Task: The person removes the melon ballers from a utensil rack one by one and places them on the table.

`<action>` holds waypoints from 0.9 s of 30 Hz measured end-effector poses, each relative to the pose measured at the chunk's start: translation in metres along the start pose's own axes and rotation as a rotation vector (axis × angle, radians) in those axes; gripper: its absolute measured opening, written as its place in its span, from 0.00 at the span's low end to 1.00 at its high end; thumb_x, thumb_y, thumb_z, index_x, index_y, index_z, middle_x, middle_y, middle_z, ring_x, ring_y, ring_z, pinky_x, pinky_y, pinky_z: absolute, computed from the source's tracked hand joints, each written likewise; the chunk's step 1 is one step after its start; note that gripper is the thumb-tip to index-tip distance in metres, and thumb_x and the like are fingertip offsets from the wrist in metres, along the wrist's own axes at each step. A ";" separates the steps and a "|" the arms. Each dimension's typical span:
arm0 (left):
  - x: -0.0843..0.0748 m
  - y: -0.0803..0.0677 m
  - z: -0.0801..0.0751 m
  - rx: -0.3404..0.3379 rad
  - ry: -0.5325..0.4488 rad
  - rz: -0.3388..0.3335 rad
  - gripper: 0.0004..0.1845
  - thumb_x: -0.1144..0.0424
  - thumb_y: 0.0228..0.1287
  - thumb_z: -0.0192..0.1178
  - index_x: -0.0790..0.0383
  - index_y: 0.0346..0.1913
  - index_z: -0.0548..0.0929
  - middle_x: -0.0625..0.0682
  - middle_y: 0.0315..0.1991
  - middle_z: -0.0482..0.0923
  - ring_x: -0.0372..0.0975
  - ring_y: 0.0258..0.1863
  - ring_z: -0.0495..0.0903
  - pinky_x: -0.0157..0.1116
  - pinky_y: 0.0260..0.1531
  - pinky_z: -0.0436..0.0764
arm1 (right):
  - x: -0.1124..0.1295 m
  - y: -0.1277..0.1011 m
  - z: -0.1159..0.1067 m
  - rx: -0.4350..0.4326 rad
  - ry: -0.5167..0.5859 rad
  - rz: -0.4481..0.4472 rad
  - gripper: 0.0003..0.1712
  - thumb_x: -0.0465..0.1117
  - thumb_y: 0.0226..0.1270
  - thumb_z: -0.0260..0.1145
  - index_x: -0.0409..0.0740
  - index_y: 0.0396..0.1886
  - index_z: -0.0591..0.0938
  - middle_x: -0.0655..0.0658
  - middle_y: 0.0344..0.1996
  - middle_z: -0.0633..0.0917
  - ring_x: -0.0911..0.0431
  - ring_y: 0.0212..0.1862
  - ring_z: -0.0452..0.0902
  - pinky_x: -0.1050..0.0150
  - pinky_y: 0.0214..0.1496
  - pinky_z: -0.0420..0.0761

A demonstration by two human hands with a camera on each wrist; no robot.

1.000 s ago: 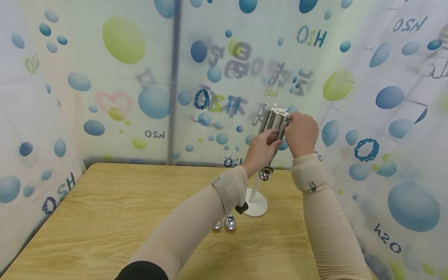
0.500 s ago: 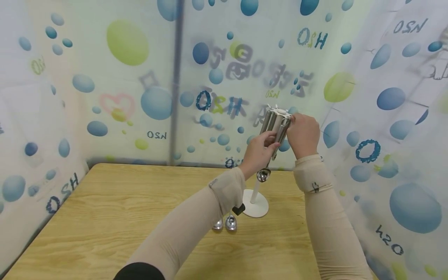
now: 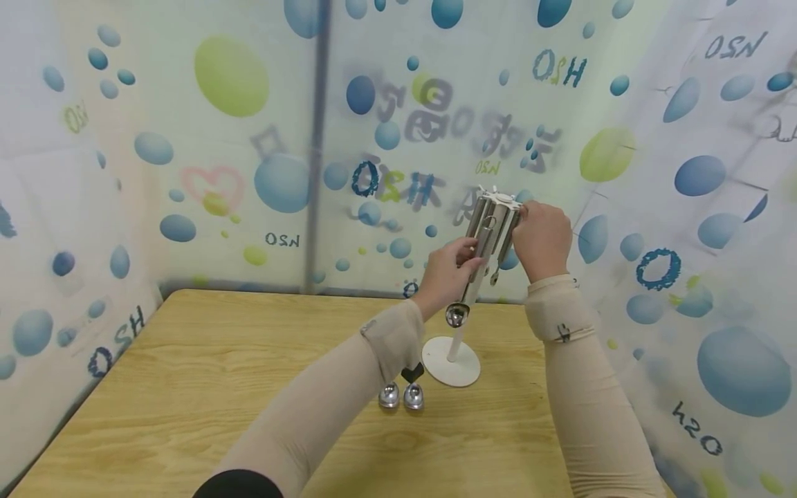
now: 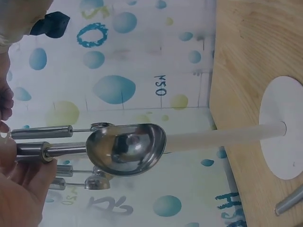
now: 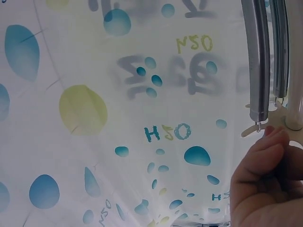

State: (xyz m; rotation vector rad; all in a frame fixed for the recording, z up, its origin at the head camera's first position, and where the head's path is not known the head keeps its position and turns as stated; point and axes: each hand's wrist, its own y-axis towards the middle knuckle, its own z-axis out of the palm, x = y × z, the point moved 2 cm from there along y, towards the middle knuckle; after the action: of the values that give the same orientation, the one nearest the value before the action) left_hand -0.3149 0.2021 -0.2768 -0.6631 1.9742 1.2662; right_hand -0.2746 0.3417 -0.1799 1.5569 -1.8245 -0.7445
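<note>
The left hand (image 3: 450, 266) is gripping a steel round-bowled scoop (image 3: 457, 315) by its handle, hanging from the white hook-topped stand (image 3: 451, 362). The right hand (image 3: 543, 238) is pinching that stand's top. A tug from either could be tipping it rightward, I'd judge.

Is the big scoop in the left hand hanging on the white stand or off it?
Off it: the scoop is gripped by its handle in the left hand, its ring below the stand's hooks.
</note>
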 end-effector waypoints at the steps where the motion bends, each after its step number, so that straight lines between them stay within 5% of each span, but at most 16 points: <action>1: 0.002 0.000 -0.001 -0.002 0.006 0.002 0.20 0.60 0.70 0.57 0.56 0.63 0.75 0.50 0.46 0.83 0.36 0.44 0.83 0.30 0.42 0.82 | 0.000 0.000 0.000 -0.001 0.003 0.001 0.21 0.35 0.71 0.52 0.38 0.15 0.73 0.39 0.13 0.74 0.44 0.22 0.73 0.49 0.25 0.74; 27: 0.028 -0.011 -0.024 -0.026 0.002 -0.052 0.17 0.65 0.67 0.60 0.59 0.58 0.78 0.50 0.44 0.83 0.38 0.43 0.83 0.29 0.37 0.82 | -0.002 -0.001 0.003 -0.006 0.001 -0.002 0.22 0.38 0.73 0.51 0.38 0.16 0.73 0.36 0.15 0.76 0.40 0.23 0.76 0.46 0.24 0.76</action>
State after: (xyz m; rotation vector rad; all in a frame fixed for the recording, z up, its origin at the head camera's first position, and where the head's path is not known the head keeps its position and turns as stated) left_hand -0.3313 0.1742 -0.2983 -0.7242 1.9326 1.2617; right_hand -0.2757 0.3434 -0.1825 1.5550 -1.8188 -0.7501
